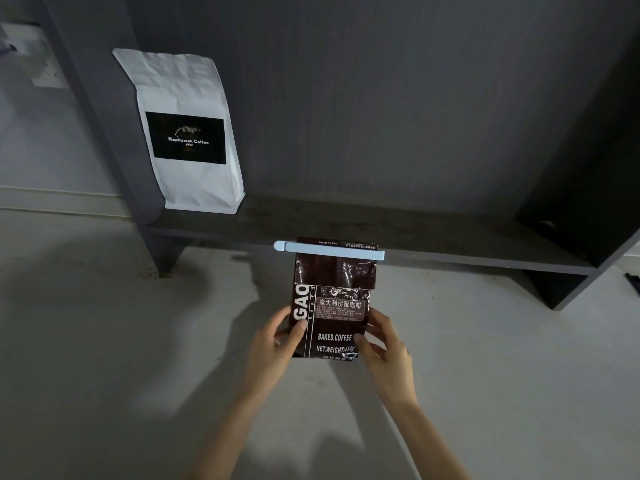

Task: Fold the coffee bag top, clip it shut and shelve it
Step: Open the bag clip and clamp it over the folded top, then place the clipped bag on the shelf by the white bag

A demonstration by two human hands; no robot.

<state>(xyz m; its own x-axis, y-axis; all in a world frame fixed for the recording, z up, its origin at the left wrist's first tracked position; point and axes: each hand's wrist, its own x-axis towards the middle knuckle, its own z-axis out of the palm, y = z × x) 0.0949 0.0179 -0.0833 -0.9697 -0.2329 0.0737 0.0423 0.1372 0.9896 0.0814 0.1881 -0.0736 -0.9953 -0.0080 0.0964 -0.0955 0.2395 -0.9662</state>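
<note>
Dark brown coffee bag (332, 306) held upright in front of the dark shelf (381, 233), top folded over and closed by a pale blue clip (329, 250). Left hand (277, 344) and right hand (384, 348) grip its lower sides, fingers pinching the edges. White coffee bag (187, 133) stands on the shelf, left end.
</note>
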